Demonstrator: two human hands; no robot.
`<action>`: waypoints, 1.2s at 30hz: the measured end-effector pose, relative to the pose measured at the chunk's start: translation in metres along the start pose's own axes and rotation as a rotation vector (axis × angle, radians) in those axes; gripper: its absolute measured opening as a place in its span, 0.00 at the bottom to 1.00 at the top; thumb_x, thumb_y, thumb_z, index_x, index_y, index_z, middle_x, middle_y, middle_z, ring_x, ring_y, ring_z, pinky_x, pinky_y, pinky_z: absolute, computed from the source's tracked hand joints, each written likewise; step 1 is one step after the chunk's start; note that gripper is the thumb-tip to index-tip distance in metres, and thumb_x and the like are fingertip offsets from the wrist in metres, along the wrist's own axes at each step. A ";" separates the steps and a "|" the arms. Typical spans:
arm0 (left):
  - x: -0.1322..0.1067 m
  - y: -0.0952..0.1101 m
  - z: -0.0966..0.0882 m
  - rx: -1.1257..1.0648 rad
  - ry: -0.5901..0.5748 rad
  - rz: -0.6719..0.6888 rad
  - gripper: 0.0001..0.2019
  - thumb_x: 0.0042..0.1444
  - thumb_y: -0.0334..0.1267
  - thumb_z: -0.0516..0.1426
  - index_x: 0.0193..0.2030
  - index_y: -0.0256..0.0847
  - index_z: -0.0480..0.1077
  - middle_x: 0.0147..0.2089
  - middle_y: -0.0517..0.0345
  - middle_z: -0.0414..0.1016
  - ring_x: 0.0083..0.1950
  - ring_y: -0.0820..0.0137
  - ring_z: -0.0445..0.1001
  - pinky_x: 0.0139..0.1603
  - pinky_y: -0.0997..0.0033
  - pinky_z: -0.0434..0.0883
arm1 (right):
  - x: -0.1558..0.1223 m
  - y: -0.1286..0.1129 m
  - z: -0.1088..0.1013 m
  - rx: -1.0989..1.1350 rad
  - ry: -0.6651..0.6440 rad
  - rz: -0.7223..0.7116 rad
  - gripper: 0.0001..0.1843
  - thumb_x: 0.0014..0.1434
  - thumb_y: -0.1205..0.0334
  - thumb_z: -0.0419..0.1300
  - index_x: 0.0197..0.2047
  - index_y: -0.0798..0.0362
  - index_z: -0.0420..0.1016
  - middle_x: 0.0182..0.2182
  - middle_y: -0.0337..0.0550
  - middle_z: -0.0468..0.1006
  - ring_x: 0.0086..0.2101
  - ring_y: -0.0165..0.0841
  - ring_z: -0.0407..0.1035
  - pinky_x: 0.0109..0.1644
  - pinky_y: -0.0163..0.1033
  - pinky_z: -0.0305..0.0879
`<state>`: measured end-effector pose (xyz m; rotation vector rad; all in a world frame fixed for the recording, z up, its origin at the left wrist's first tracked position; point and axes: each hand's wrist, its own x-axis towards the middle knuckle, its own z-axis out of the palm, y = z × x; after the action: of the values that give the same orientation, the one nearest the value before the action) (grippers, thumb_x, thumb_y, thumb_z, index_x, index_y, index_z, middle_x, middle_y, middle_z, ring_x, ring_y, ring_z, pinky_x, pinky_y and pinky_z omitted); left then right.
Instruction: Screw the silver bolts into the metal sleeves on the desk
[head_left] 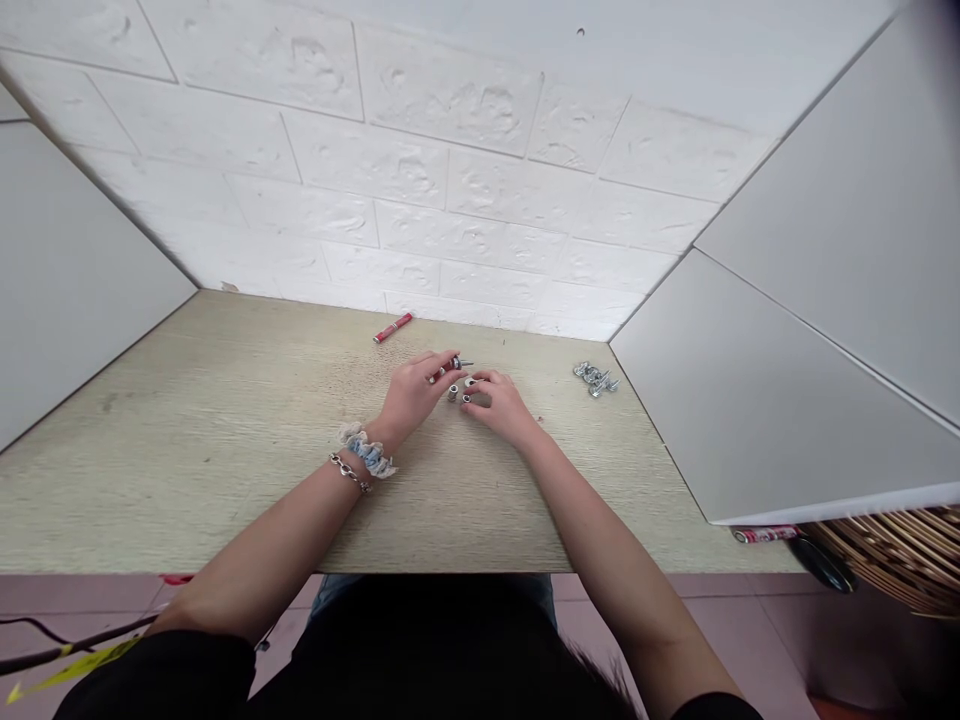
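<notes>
At the near edge of the tabletop (225,500), with twelve straight ahead of the hands, a red-and-silver cylinder (765,534) sits at four o'clock beside a woven basket (896,555). Up to eight o'clock now: a scrunchie (367,452) on the left wrist.

And here's the action, dead centre! The left hand (417,390) is pinching a small dark part (457,363) with a thin metal tip; the right hand (504,408), just beside it, curls at a little metal piece (466,398), grip unclear. Between them stands a metal cylinder (453,393), loose.

Three o'clock, a metal pile (596,379), clear of both hands. I'd call this partway: parts in hand, pile yet to be handled, no finished piece recognisable. Farther out, ten o'clock, lies a red tube (393,328).
</notes>
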<state>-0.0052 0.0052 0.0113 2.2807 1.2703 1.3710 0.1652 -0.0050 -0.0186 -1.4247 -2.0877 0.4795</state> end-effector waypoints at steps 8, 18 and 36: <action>0.000 0.001 -0.001 -0.012 -0.007 0.009 0.13 0.53 0.43 0.56 0.43 0.40 0.71 0.32 0.58 0.74 0.33 0.73 0.71 0.36 0.75 0.68 | 0.001 0.001 0.001 0.035 -0.003 -0.002 0.10 0.49 0.58 0.60 0.36 0.51 0.73 0.44 0.44 0.68 0.48 0.37 0.59 0.54 0.45 0.53; -0.001 0.000 0.000 -0.028 -0.008 0.012 0.13 0.53 0.41 0.56 0.43 0.39 0.71 0.33 0.58 0.74 0.33 0.73 0.71 0.37 0.76 0.68 | 0.001 0.000 0.001 0.072 0.010 0.001 0.10 0.49 0.58 0.60 0.36 0.52 0.73 0.44 0.43 0.69 0.47 0.36 0.60 0.53 0.44 0.55; 0.000 -0.001 0.001 0.003 0.013 0.037 0.13 0.52 0.41 0.57 0.43 0.39 0.71 0.33 0.58 0.74 0.34 0.74 0.71 0.37 0.76 0.68 | 0.002 0.002 0.004 0.035 0.003 -0.008 0.10 0.48 0.60 0.60 0.36 0.51 0.74 0.43 0.44 0.69 0.46 0.36 0.61 0.53 0.45 0.55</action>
<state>-0.0049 0.0063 0.0098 2.3126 1.2404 1.3988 0.1639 -0.0020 -0.0221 -1.3957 -2.0719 0.5084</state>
